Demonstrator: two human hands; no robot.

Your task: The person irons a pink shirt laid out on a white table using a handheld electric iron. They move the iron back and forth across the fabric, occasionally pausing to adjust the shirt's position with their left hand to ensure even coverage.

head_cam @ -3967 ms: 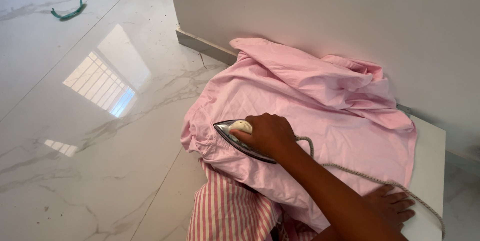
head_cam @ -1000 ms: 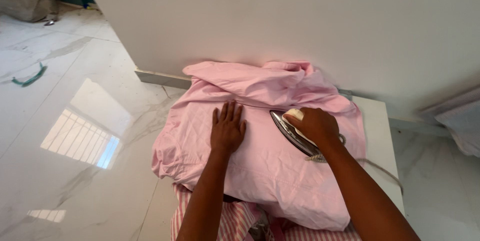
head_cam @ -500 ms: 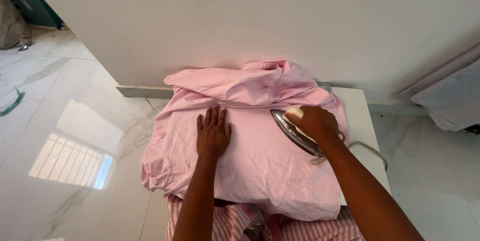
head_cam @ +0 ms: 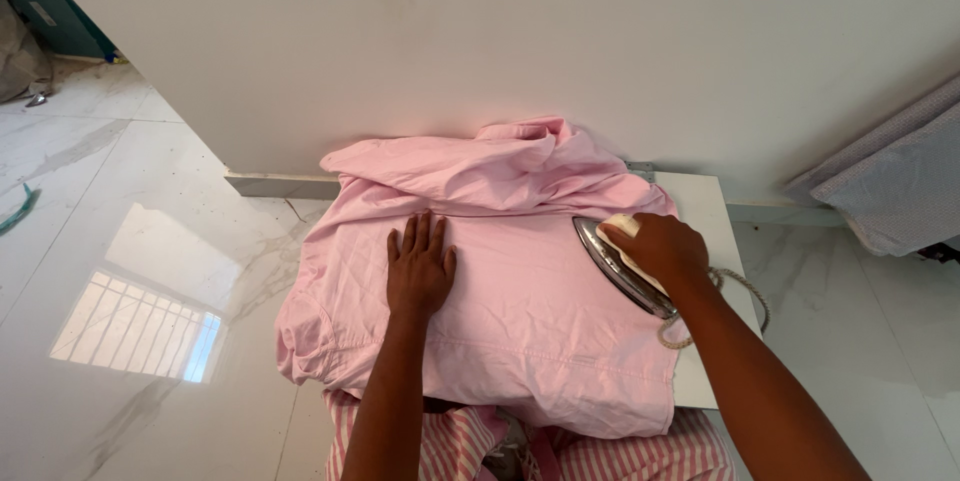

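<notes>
Iron [head_cam: 622, 266], metal-soled with a pale handle, gripped by right hand [head_cam: 668, 249] at about 3 o'clock on the pink cloth [head_cam: 520, 311]; fingers clenched around the handle, sole flat on the fabric, tip directed to 11 o'clock. Left hand [head_cam: 420, 266] released, grasping nothing, lying flat with fingers spread and pressed on the same cloth near its middle, fingertips directed to 12 o'clock, well apart from the iron. Braided grey cord [head_cam: 745, 291] leaving the rear of the iron at 4 o'clock, looping over the white table [head_cam: 708, 216] just beside the right wrist. Pink cloth spread smooth between both hands, bunched in folds at 12 o'clock against the white wall [head_cam: 520, 41], hanging over the table edge at 9 o'clock. Pink-and-white striped fabric [head_cam: 450, 446] visible under the cloth at 6 o'clock. Marble floor [head_cam: 130, 241] at 9 o'clock, with a bright window reflection. Grey curtain [head_cam: 890, 181] at 2 o'clock.
</notes>
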